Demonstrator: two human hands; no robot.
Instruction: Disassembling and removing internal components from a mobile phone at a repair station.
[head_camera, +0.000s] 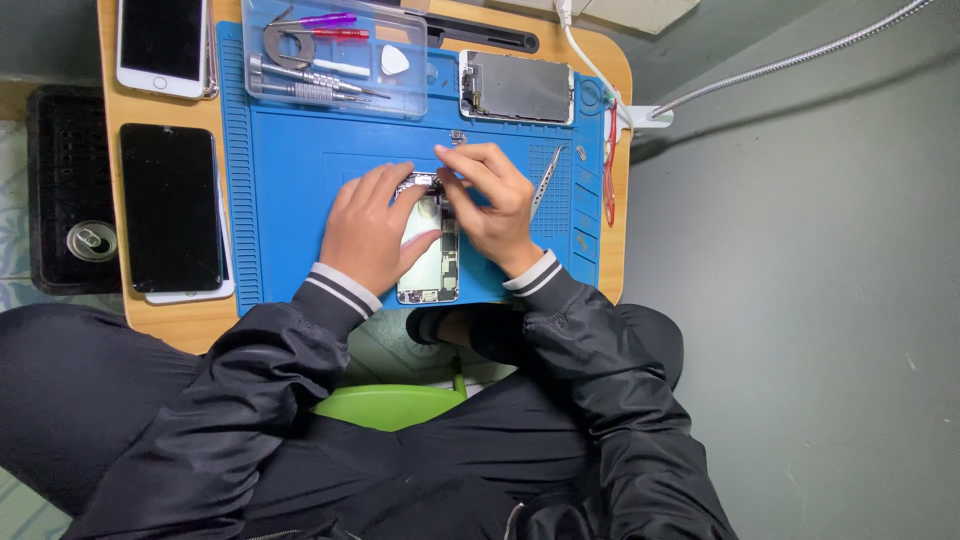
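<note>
An opened phone body (432, 262) lies on the blue repair mat (290, 180), its inner parts showing. My left hand (368, 225) rests on its left side and holds it down, thumb across the middle. My right hand (492, 200) sits at the phone's top right, fingertips pinched together over the top edge; what they pinch is too small to tell. Both hands meet at the phone's upper end. A detached screen panel (517, 88) lies face down at the mat's far right. Metal tweezers (546, 180) lie just right of my right hand.
A clear tool tray (330, 55) with screwdrivers, picks and a metal ring stands at the mat's far edge. Left of the mat lie a white phone (162, 45) and a black phone (170, 208). A can (92, 240) stands in a black crate beside the small wooden table (180, 322).
</note>
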